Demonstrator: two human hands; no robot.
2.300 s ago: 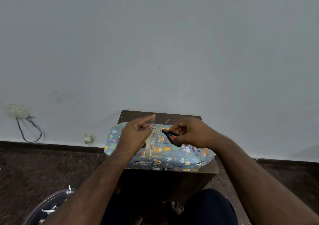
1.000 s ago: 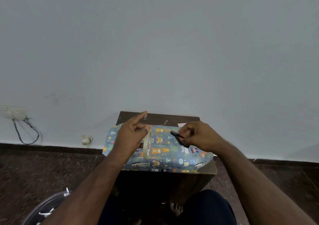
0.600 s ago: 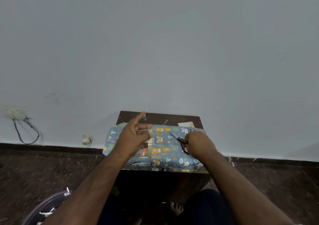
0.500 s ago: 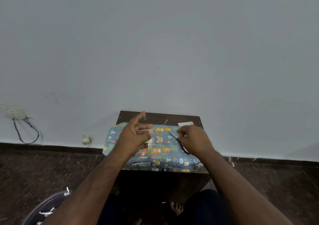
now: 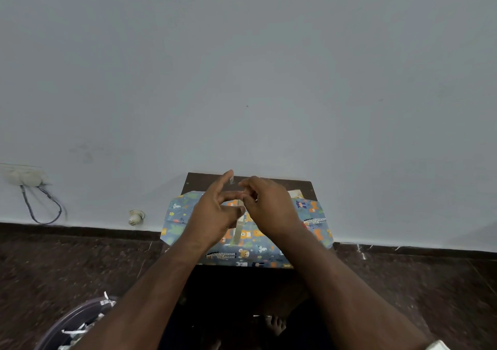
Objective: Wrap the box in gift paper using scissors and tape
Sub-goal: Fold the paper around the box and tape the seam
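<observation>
The box (image 5: pixel 258 247), covered in blue animal-print gift paper, lies on a small dark wooden table (image 5: pixel 269 181). My left hand (image 5: pixel 215 215) hovers over it and holds the tape roll (image 5: pixel 238 227), which shows edge-on below the fingers. Its forefinger points up with a short clear tape strip (image 5: pixel 231 181) stuck to the tip. My right hand (image 5: pixel 269 207) is just right of it, fingers curled, fingertips pinching at that strip. A red and black bit beside my right wrist looks like the scissors (image 5: pixel 305 224), mostly hidden.
A round bin (image 5: pixel 75 322) with paper scraps stands on the dark floor at lower left. A wall socket with a looped cable (image 5: pixel 40 204) and a small white fitting (image 5: pixel 135 216) are on the left wall. A paper scrap (image 5: pixel 295 193) lies at the table's back right.
My right hand cut the tape, set the scissors down on the box and moved left, empty, to the strip on my left forefinger. The left hand kept the roll.
</observation>
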